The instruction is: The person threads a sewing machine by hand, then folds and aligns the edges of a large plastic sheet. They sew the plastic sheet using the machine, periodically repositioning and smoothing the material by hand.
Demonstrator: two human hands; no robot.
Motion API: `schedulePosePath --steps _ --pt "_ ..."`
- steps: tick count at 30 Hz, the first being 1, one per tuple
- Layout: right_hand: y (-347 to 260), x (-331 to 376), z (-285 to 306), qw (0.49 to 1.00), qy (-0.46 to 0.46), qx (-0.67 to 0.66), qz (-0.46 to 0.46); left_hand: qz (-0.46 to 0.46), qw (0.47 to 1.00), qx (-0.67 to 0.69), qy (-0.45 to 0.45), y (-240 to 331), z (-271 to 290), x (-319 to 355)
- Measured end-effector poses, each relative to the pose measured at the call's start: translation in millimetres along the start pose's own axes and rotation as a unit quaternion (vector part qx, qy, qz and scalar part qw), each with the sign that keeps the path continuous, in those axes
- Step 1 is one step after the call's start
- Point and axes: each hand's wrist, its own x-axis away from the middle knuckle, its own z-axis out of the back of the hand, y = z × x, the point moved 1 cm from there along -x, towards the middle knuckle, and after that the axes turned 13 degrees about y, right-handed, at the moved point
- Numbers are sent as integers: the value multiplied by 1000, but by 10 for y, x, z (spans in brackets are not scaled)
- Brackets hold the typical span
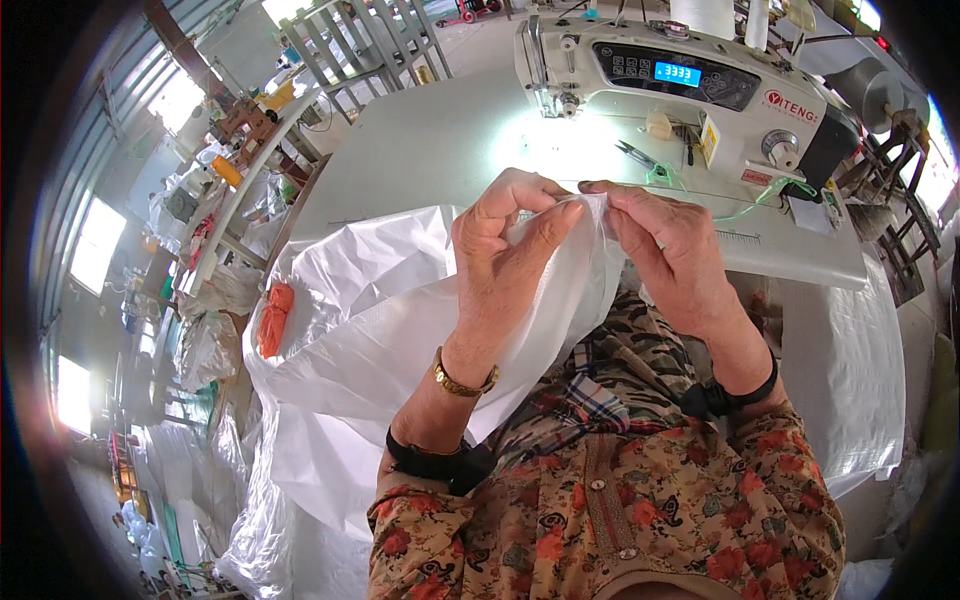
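A large sheet of thin white woven plastic fabric (pixel 380 305) spreads from the table's left part down over my lap. My left hand (pixel 510 235) pinches its upper edge between thumb and fingers. Close beside it, my right hand (pixel 665 240) grips the same edge, and the fabric hangs in folds beneath both. Both hands are raised in front of the sewing machine (pixel 690 85), near the table's front edge. An orange bundle (pixel 274 320) lies on the fabric at the left.
On the white sewing table (pixel 400 150) lie scissors (pixel 640 158) and green thread (pixel 745 210), right of the lit needle area. White plastic sheeting (pixel 845 370) hangs at the right. A slatted metal frame (pixel 365 45) and a cluttered bench (pixel 245 190) stand beyond at the left.
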Motion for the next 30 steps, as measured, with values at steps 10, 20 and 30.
schedulePosePath --steps 10,20,30 --pt "-26 73 -112 985 73 66 143 -1 999 -22 36 -74 -65 62" --pt "-27 74 -107 987 132 45 78 -43 985 -89 -140 41 140 -182" --pt "-11 130 -73 963 223 -3 150 -19 908 -224 -353 -3 824 -517"
